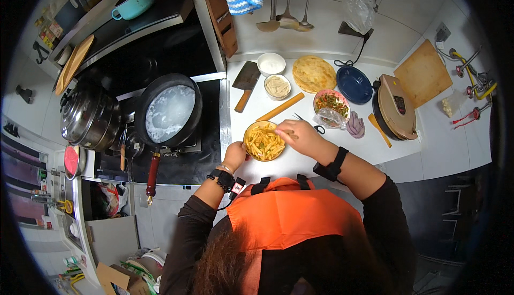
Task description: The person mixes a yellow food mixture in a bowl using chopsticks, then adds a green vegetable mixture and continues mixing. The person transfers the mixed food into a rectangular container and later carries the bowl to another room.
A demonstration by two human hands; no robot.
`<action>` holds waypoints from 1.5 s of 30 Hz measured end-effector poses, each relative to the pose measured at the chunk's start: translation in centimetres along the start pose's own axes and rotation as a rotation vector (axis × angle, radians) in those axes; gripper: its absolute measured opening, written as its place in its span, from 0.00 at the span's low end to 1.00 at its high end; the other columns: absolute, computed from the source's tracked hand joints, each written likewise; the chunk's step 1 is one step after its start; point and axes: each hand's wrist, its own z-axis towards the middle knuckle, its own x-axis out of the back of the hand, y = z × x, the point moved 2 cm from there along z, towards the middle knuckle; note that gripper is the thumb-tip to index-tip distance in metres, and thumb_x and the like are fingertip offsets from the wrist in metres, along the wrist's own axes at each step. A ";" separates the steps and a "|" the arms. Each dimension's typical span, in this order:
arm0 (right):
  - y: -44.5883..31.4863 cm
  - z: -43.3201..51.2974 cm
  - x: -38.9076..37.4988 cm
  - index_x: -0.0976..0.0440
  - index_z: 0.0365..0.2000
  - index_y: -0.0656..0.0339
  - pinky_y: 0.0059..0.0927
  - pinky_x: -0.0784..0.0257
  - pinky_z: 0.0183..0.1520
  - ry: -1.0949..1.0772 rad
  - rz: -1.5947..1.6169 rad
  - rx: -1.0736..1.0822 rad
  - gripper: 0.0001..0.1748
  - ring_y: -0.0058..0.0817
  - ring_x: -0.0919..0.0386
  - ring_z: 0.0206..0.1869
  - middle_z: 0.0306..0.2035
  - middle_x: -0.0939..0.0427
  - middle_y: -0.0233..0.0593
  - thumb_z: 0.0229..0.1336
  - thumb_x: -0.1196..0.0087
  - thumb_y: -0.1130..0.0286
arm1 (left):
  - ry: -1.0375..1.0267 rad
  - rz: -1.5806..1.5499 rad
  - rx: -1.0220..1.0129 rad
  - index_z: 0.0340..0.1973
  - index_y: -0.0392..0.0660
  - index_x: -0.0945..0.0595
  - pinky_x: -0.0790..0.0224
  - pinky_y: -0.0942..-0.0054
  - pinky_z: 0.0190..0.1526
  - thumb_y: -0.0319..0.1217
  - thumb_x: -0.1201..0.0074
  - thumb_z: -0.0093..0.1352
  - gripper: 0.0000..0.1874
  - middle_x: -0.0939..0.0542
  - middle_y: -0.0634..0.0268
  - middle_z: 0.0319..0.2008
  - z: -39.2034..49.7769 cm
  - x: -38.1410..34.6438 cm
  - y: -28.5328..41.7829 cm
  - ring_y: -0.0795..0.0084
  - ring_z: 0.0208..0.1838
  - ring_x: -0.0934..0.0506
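Note:
A bowl (265, 157) filled with yellow strip-shaped food (263, 140) and green bits stands at the counter's front edge. My left hand (235, 155) grips the bowl's left rim. Over its right side, my right hand (299, 135) is closed on a utensil with a light, wood-coloured handle (294, 137); its far end is hidden in the food. Just behind the bowl lies a wooden rolling pin (280, 107). Black-handled scissors (319, 129) lie beyond my right hand, beside a plate of chopped vegetables (330, 101) partly covered by a clear plastic bag (331, 117).
To the left, a wok (138, 122) of whitish bubbling liquid sits on the stove near a steel pot (90, 122). Behind are a cleaver (246, 76), two small white bowls (271, 64), stacked flatbreads (314, 74) and a blue dish (354, 84). An electric griddle (395, 106) stands right.

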 end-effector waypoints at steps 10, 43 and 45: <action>-2.3 -0.6 1.1 0.24 0.32 0.67 0.33 0.28 0.35 0.125 0.179 -0.085 0.07 0.42 0.23 0.31 0.30 0.22 0.46 0.62 0.49 0.73 | 0.285 0.530 -0.245 0.46 0.38 0.26 0.27 0.55 0.31 0.32 0.50 0.70 0.13 0.20 0.45 0.25 -2.0 1.3 2.4 0.47 0.29 0.20; -14.9 29.6 10.2 0.31 0.40 0.65 0.24 0.24 0.32 -0.046 0.774 -0.063 0.11 0.26 0.21 0.32 0.32 0.24 0.39 0.65 0.49 0.66 | 1.011 1.499 -0.665 0.63 0.47 0.35 0.43 0.45 0.63 0.25 0.57 0.68 0.26 0.27 0.57 0.59 9.1 45.4 50.4 0.54 0.64 0.31; -14.7 31.5 9.2 0.32 0.40 0.66 0.24 0.24 0.32 -0.001 0.777 -0.131 0.11 0.27 0.22 0.32 0.32 0.25 0.40 0.64 0.49 0.67 | 0.909 1.638 -0.641 0.58 0.42 0.32 0.39 0.50 0.61 0.26 0.58 0.69 0.21 0.23 0.53 0.51 10.1 45.9 50.9 0.55 0.57 0.25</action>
